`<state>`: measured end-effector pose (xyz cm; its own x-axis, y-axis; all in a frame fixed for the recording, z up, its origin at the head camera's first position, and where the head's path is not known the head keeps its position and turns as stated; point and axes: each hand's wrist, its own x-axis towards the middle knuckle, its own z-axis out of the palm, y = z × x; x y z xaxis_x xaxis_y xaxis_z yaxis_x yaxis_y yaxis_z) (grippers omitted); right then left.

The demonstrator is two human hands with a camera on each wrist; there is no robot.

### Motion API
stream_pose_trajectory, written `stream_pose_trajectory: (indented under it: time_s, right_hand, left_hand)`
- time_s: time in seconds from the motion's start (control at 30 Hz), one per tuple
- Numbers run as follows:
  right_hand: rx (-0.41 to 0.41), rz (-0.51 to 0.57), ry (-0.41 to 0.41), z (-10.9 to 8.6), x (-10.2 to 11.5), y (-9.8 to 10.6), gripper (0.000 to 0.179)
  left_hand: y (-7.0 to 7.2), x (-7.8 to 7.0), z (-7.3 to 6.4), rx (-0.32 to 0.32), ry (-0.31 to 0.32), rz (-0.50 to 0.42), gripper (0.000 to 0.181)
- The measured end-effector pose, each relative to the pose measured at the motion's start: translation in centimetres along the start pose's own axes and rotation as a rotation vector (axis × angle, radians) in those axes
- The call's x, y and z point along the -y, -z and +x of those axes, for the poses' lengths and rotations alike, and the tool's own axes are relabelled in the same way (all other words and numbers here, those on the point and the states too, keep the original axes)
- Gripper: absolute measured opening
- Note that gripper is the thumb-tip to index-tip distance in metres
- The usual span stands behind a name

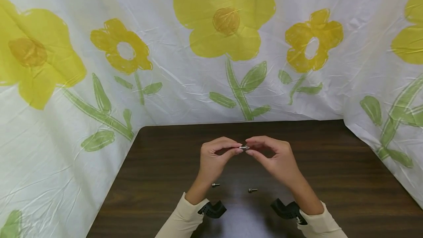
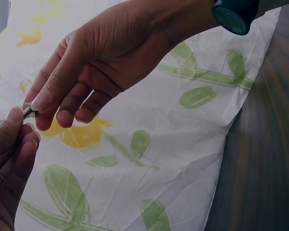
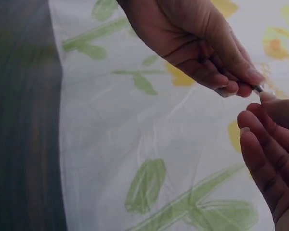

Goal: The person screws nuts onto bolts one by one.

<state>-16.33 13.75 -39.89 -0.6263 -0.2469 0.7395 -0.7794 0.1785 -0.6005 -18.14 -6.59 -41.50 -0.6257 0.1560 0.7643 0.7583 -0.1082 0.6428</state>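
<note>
Above the table, both hands meet at a small silver bolt (image 1: 243,147) held roughly level. My left hand (image 1: 213,157) pinches its left end between thumb and fingertips. From the other side, my right hand (image 1: 275,157) has its thumb and index fingertip at the bolt's wider right end. In the left wrist view the bolt (image 2: 28,112) spans the two sets of fingertips, which hide most of it. The right wrist view shows only a short piece of the bolt (image 3: 257,89), with the right thumb against it.
Two more small bolts lie on the dark wooden table (image 1: 158,194): one bolt (image 1: 215,185) below the left hand, another bolt (image 1: 252,190) nearer the middle. A white cloth (image 1: 185,94) with yellow flowers hangs around the table's back and sides. Black devices (image 1: 213,209) sit on both wrists.
</note>
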Motion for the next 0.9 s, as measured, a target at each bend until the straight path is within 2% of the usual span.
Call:
stream_pose_trajectory:
  time_s: [0.2,0.43,0.7,0.8,0.9]
  right_hand:
    - [0.018,0.021,-0.015,0.01,0.02,-0.03,0.03]
    - [0.061,-0.007,-0.094,-0.08,0.02,-0.31,0.022]
    - [0.044,-0.072,-0.147,-0.18,0.17,-0.49,0.042]
    - [0.024,-0.062,-0.149,-0.16,0.14,-0.38,0.033]
    - [0.004,-0.049,-0.106,-0.07,0.11,-0.21,0.021]
  left_hand:
    - [-0.08,0.04,-0.03,0.007,-0.006,-0.025,0.011]
    - [-0.24,0.0,-0.01,0.01,-0.015,-0.034,0.012]
    - [-0.38,0.09,0.02,0.017,-0.025,-0.022,0.011]
    - [-0.33,0.04,0.09,0.009,-0.025,-0.004,0.011]
    - [-0.21,-0.01,0.1,0.002,-0.023,0.01,0.011]
